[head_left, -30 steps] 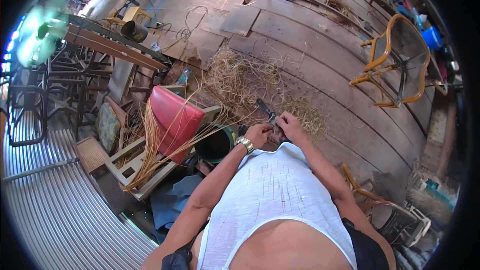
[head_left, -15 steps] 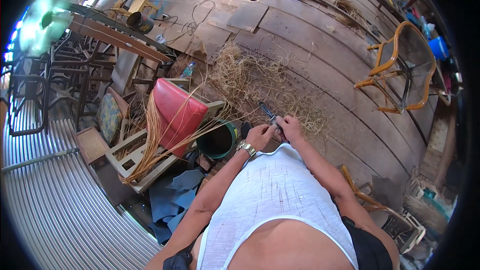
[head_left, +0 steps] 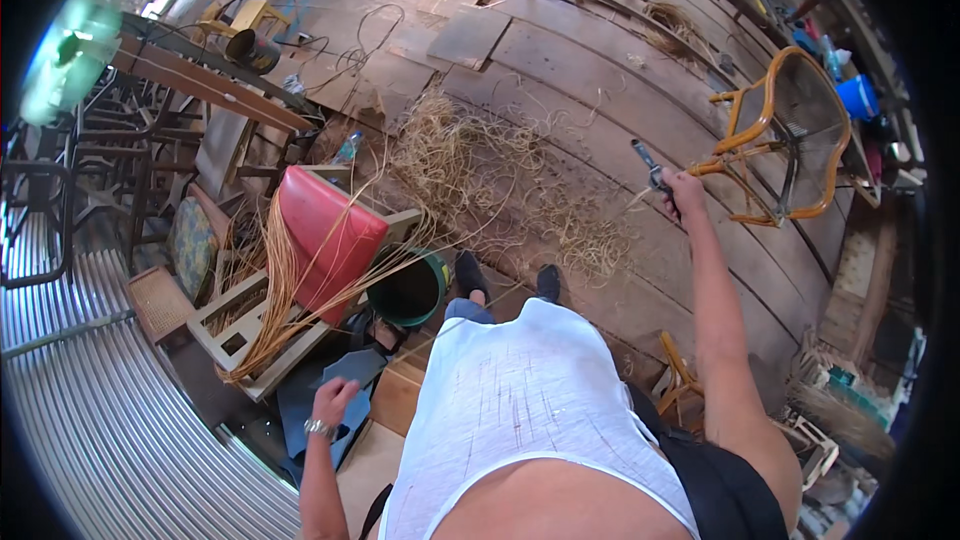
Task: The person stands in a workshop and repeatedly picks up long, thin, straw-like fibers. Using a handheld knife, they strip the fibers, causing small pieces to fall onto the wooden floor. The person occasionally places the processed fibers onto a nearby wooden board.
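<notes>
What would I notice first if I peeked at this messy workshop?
Probably the red cushioned seat tipped over at left, with long pale cane strands draped across it. Next, the straw-like tangle of fibre on the plank floor. The right hand is stretched out gripping a dark-handled tool, near an orange cane chair.

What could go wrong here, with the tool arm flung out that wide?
1. The right hand holds a dark-handled tool at full stretch near the rattan chair; a swing might hit it.
2. Loose cane strands litter the plank floor by the feet; a slip or snag seems possible.
3. The left hand is down by the blue cloth, away from the tool, so it gives the strand no visible support.
</notes>
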`<state>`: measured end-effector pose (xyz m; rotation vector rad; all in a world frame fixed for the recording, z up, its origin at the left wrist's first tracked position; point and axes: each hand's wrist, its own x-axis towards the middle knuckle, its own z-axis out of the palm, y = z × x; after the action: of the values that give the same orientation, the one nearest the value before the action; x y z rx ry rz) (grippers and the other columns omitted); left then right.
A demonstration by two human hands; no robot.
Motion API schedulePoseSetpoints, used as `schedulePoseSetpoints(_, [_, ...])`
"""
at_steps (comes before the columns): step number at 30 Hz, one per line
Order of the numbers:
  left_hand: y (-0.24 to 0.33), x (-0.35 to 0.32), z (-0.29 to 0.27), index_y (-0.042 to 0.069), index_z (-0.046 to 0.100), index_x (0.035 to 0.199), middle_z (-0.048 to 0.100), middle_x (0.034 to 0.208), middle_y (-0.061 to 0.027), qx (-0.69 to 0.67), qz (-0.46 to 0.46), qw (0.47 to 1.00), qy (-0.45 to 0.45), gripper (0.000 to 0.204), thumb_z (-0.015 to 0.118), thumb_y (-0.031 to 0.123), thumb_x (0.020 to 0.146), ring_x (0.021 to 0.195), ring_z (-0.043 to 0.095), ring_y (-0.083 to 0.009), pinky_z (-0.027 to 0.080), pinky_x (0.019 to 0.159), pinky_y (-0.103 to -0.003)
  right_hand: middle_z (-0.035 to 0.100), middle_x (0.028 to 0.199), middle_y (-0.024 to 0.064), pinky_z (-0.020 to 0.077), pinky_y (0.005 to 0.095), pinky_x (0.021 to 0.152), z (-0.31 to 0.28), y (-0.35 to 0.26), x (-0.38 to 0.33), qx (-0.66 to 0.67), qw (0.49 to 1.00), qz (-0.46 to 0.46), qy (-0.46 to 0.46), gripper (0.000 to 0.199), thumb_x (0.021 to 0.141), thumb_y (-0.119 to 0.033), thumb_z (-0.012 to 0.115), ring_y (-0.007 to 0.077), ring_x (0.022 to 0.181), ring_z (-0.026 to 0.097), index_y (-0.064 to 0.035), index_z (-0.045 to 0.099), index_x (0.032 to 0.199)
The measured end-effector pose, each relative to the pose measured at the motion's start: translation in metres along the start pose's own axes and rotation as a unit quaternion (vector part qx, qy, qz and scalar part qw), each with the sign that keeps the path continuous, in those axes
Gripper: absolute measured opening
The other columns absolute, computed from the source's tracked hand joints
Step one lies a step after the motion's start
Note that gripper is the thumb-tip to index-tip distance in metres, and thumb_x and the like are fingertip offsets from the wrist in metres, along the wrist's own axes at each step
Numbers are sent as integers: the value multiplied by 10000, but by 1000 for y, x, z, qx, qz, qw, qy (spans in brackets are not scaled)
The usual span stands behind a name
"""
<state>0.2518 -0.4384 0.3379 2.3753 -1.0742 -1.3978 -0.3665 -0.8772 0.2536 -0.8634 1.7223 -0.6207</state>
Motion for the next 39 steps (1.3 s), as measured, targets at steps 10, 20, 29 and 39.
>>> schedulePoseSetpoints(10, [215, 146, 130, -32, 489, 1298, 577, 1248, -201, -27, 191, 975, -110, 716, 637, 502, 844, 1121, 584, -258, 464, 933, -327, 562, 537, 35, 372, 247, 343, 118, 31, -94, -12, 998, -42, -38, 340, 890, -356, 622, 94, 377, 496, -56, 604, 731])
schedulePoseSetpoints(20, [297, 160, 222, 32, 611, 789, 561, 647, -116, -57, 358, 928, -91, 315, 575, 320, 912, 571, 503, -203, 411, 554, -322, 564, 546, 39, 367, 260, 337, 134, 31, -116, -47, 998, -14, -38, 343, 885, -359, 617, 115, 376, 489, -57, 583, 726])
schedulePoseSetpoints(29, [60, 116, 68, 53, 641, 1035, 661, 860, -135, 115, 113, 979, -126, 382, 631, 399, 871, 784, 623, -220, 486, 711, -345, 575, 546, 36, 348, 241, 327, -8, 31, -55, -72, 995, -23, 68, 349, 892, -386, 609, 98, 373, 495, -62, 595, 761])
schedulePoseSetpoints(39, [265, 161, 205, -15, 578, 1142, 677, 993, -98, -121, 158, 937, -285, 629, 561, 552, 870, 827, 642, -209, 507, 716, -316, 573, 528, 41, 394, 274, 359, 151, 51, -128, -42, 997, -56, -40, 344, 873, -337, 639, 109, 385, 511, -46, 594, 697])
